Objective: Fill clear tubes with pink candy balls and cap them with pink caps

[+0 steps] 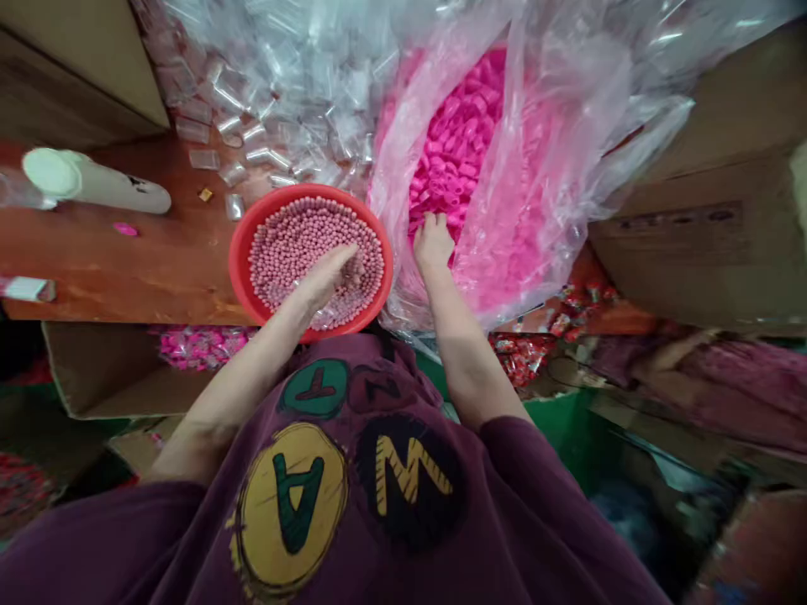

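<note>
Head view: what containers are there, and what is in them?

– A round red bowl [238,260] stands on the wooden desk [126,269], at about ten o'clock from the middle. It is filled nearly to the rim with small pale pink beads [290,239]. At one o'clock a big clear plastic bag [567,168] gapes open, full of bright pink, short tube-like pieces [460,134]. At twelve o'clock lies a heap of clear plastic pieces [296,101], some of them loose on the desk at the bowl's eleven o'clock.

And the hands?

– The left hand [328,277] lies on the beads in the bowl's four o'clock part, fingers stretched together toward the middle. Whether anything is pinched under it, I cannot tell. The right hand [434,242] is at the six o'clock edge of the bag's mouth, fingers curled down into the pink pieces. The tips are buried, so I cannot tell what they grip.

How do the beads look?

– Round, matt, all about one size, dusty pink and paler than the pieces in the bag. The bowl touches the bag on its three o'clock side.

Any writing?

– Only on the person's purple shirt [378,370], at six o'clock. It has big letters in round patches: a green A on yellow, a yellow W as seen from here, and a dark T on green. A white cylinder [107,183] lies on its side at nine o'clock of the bowl. A cardboard box [706,277] at three o'clock bears a dark strip, too blurred to read.
</note>
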Demonstrator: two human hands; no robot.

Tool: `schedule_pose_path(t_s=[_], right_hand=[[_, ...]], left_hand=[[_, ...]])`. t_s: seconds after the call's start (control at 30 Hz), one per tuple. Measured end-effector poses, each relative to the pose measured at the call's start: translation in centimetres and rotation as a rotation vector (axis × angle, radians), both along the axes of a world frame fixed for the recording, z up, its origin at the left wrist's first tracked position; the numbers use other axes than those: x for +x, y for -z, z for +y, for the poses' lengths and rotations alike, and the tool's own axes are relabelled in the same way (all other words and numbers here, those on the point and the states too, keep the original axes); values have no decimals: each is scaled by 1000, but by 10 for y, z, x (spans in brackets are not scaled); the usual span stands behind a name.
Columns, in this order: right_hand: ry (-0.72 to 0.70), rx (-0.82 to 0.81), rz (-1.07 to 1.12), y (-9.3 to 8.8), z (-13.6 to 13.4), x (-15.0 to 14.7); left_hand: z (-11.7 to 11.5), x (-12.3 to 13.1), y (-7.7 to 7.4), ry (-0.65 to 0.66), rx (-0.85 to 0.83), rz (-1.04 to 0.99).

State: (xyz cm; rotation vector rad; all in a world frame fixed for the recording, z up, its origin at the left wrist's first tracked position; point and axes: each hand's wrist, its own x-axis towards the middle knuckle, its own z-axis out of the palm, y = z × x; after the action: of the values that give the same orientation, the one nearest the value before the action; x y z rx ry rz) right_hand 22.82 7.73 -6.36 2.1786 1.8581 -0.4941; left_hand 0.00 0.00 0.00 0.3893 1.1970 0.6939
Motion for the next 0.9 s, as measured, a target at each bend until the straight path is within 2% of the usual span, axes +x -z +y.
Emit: schedule_pose_path(t_s=[0.13, 0.27, 0.37, 0.47, 0.53, 0.67, 0.77, 0.9], right_hand=[[-54, -13, -39, 4, 15, -2], [-116, 64, 42, -1, 16, 24], [-73, 153, 190, -15, 4, 52], [-54, 246, 455, -30, -15, 61], [-57, 271, 672, -37, -29, 50], [-58, 264, 995, -47, -50, 3], [-173, 290, 1024, -67, -60, -29], [-367, 327, 969, -99, -64, -47]], left_hand=[[-3, -5, -5, -13, 21, -21], [-4, -16, -9, -56, 67, -75], [-4, -20, -13, -80, 83, -78], [-3, -15, -17, -104, 99, -70], [-2, -8, -19, -109, 123, -96], [-1, -2, -22, -78, 178, -113], [-4, -7, -22, -38, 232, -98], [-10, -17, -21, -26, 320, -104]])
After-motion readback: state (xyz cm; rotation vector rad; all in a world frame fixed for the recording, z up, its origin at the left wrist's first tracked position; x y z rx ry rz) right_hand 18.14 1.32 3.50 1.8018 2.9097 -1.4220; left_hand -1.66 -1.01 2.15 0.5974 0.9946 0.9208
